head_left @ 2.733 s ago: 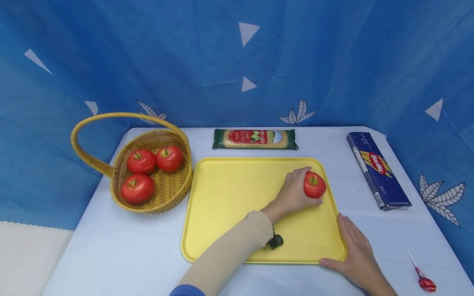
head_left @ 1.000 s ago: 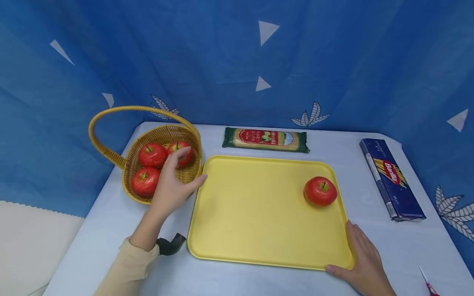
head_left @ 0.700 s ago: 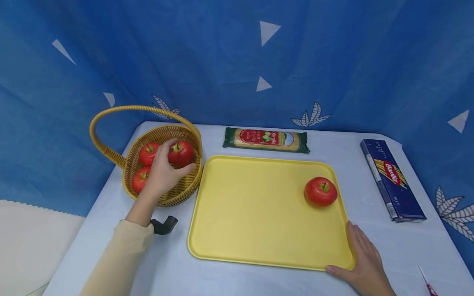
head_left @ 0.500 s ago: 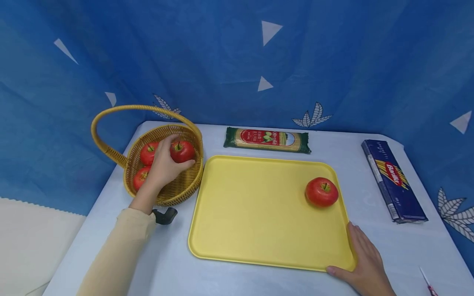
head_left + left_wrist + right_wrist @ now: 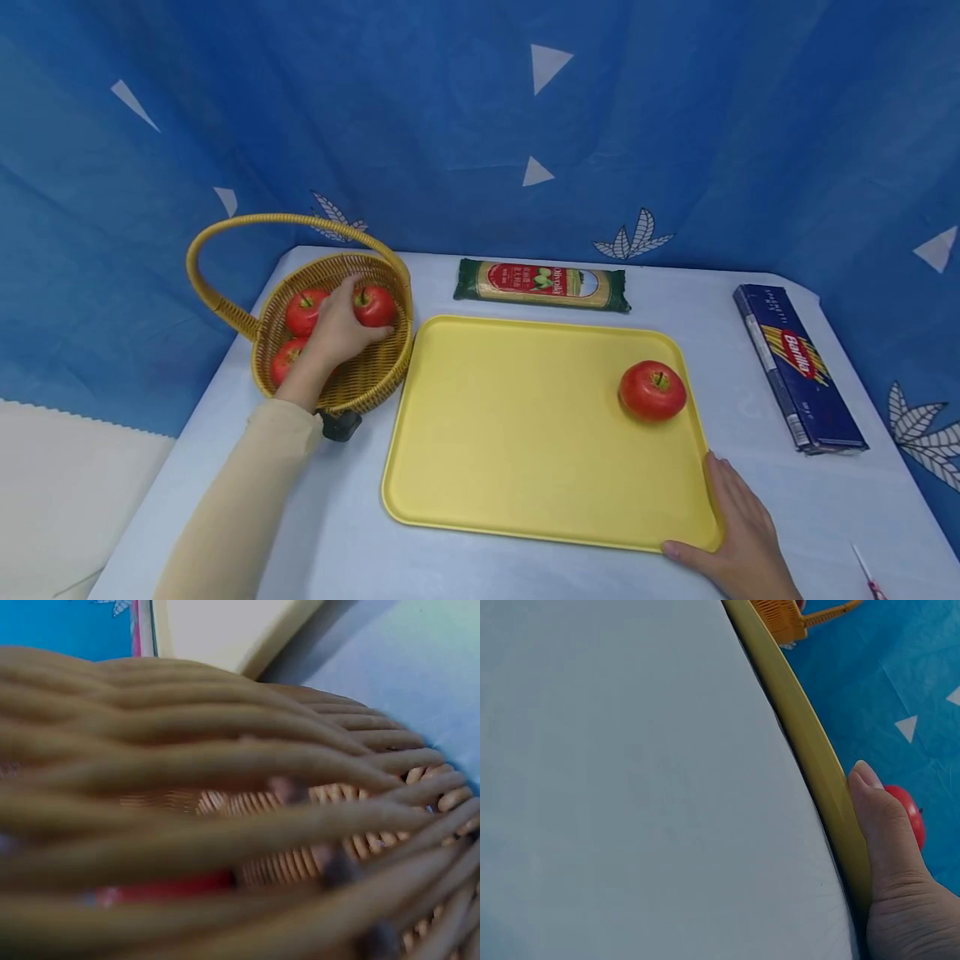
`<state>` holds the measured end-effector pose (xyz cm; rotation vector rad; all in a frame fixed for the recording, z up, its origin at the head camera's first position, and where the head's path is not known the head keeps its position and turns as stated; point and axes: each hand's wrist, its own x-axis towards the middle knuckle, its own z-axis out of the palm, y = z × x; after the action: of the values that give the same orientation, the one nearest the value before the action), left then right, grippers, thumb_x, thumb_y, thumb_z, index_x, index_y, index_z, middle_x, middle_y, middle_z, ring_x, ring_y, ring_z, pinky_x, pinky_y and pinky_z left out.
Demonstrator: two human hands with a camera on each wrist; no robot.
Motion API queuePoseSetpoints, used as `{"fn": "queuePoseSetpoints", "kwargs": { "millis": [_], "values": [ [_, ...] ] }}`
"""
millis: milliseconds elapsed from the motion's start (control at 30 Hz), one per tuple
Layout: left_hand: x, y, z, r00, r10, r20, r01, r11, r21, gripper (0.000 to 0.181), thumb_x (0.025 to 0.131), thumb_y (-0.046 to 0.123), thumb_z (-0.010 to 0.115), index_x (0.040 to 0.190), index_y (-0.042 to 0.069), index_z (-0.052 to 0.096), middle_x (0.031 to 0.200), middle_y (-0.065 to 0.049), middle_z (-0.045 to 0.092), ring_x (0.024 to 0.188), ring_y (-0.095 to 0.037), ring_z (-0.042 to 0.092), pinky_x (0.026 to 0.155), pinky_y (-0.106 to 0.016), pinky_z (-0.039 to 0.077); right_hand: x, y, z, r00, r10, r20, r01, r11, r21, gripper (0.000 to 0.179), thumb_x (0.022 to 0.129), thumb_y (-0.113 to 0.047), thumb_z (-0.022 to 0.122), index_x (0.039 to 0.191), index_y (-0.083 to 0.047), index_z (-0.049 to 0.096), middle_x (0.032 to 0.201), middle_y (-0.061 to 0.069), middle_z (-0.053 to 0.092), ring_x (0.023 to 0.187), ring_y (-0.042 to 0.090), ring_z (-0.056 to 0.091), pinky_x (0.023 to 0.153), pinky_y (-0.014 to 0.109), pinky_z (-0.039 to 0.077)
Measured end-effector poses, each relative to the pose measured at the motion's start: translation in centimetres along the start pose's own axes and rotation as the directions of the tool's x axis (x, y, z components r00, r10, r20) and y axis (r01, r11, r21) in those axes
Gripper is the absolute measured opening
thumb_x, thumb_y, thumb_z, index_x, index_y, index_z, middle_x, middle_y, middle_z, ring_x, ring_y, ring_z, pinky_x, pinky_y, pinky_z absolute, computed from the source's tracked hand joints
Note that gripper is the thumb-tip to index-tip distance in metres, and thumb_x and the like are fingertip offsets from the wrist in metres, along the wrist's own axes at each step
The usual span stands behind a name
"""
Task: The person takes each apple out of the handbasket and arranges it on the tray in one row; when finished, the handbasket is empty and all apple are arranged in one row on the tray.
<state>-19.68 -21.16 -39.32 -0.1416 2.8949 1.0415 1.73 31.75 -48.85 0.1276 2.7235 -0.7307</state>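
Observation:
My left hand [image 5: 337, 329] reaches into a wicker basket [image 5: 406, 354] at the left. Its thumb and fingers lie round the right side apple [image 5: 377, 306]; the fingertips are hidden behind the fruit. Two more red apples [image 5: 303, 311] sit left of the hand, partly covered by it. In the left wrist view, blurred basket weave [image 5: 187, 765] hides the hand. My right hand [image 5: 742, 533] rests against the near right corner of a yellow tray [image 5: 525, 442], fingers extended along the side, thumb at the front edge. One red apple [image 5: 652, 391] lies on the tray's right part.
A pasta packet [image 5: 542, 285] lies behind the tray. A blue spaghetti box [image 5: 801, 367] is at the right, and a lollipop [image 5: 870, 575] lies near the front right. The basket's tall handle [image 5: 292, 218] arches over its back. A blue curtain [image 5: 420, 125] closes off the back.
My left hand let go of an apple on the tray's right, crossed left to the basket and closed round another apple, which has shifted slightly right. The right hand stays at the tray corner.

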Motion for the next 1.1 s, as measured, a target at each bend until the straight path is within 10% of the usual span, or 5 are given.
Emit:
{"fn": "queuePoseSetpoints", "kwargs": {
  "millis": [567, 1100],
  "values": [
    [0.1, 0.2, 1.1, 0.995, -0.029, -0.096, 0.034, 0.998, 0.043, 0.094, 0.076, 0.029, 0.085, 0.149, -0.001, 0.034, 0.145, -0.027, 0.037, 0.133, -0.044, 0.028, 0.107, -0.062, 0.039, 0.0, -0.1, -0.1, 1.0, 0.021, 0.009, -0.021, 1.0, 0.003, 0.14, 0.07, -0.068, 0.076, 0.156, -0.006, -0.016, 0.162, 0.031, -0.001, 0.146, 0.053, -0.003, 0.112, 0.075, -0.003],
    [-0.4, 0.1, 1.5, 1.0, -0.015, 0.02, 0.015, 1.0, 0.009, 0.093, 0.077, 0.027, 0.084, 0.148, 0.005, 0.027, 0.144, -0.025, 0.043, 0.131, -0.042, 0.042, 0.106, -0.061, 0.043, 0.1, -0.2, -0.1, 0.999, 0.032, 0.015, -0.032, 0.999, 0.012, 0.14, 0.07, -0.068, 0.076, 0.156, -0.006, -0.016, 0.161, 0.031, -0.001, 0.146, 0.054, -0.003, 0.112, 0.075, -0.002]
  ]
}}
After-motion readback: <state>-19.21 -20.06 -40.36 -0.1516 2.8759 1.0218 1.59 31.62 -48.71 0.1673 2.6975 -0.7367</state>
